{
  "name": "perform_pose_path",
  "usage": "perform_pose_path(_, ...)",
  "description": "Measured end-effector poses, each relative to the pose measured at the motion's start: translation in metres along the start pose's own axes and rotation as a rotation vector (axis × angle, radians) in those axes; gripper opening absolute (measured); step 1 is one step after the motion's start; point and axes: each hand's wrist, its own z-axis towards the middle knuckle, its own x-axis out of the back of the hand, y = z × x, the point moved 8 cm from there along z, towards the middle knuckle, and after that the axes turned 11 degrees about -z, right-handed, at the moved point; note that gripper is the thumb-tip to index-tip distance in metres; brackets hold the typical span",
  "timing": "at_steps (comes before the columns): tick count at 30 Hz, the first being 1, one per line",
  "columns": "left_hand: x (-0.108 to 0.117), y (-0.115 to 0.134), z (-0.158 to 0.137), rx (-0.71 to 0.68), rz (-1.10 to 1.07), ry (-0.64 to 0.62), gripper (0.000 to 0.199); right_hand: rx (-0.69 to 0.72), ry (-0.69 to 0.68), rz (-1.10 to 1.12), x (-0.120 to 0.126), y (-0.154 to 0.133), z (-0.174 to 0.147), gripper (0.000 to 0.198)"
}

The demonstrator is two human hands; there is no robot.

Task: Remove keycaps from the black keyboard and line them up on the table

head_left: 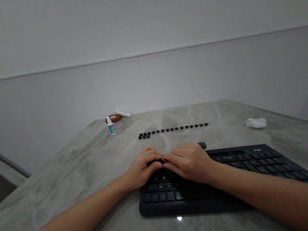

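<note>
A black keyboard (234, 173) lies on the table in front of me, some of its left part showing bare key sockets without caps. Over its upper left corner, my left hand (145, 167) is closed, thumb and fingers pinched together. My right hand (192, 161) meets it there, its fingers bent and closed at the same spot. Between the fingertips shows a small dark and reddish thing (163, 160), too small and too covered to name. Beyond the hands, several black keycaps (171, 129) stand in a long row, with a short second row (144, 136) at its left end.
A small white dropper bottle (111, 128) with a blue label stands at the back left, by a reddish-brown round case (114, 118) and a white flat strip (122, 113). White crumpled tissue (256, 122) lies at right. A dark rounded object (202, 145) sits behind the keyboard.
</note>
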Motion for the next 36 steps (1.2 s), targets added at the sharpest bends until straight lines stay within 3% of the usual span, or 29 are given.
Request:
perform_pose_path(24, 0.000, 0.002, 0.000, 0.010, -0.023, 0.002, 0.020, -0.080, -0.068, -0.018, -0.006, 0.007, 0.000, 0.027)
perform_pose_path(30, 0.011, -0.012, -0.001, 0.149, 0.113, 0.153, 0.016, -0.129, -0.098, -0.008, -0.013, 0.012, -0.002, 0.029)
perform_pose_path(36, 0.048, -0.029, -0.008, 0.258, 0.474, 0.459, 0.020, -0.151, -0.117, 0.022, -0.014, 0.012, -0.002, 0.027)
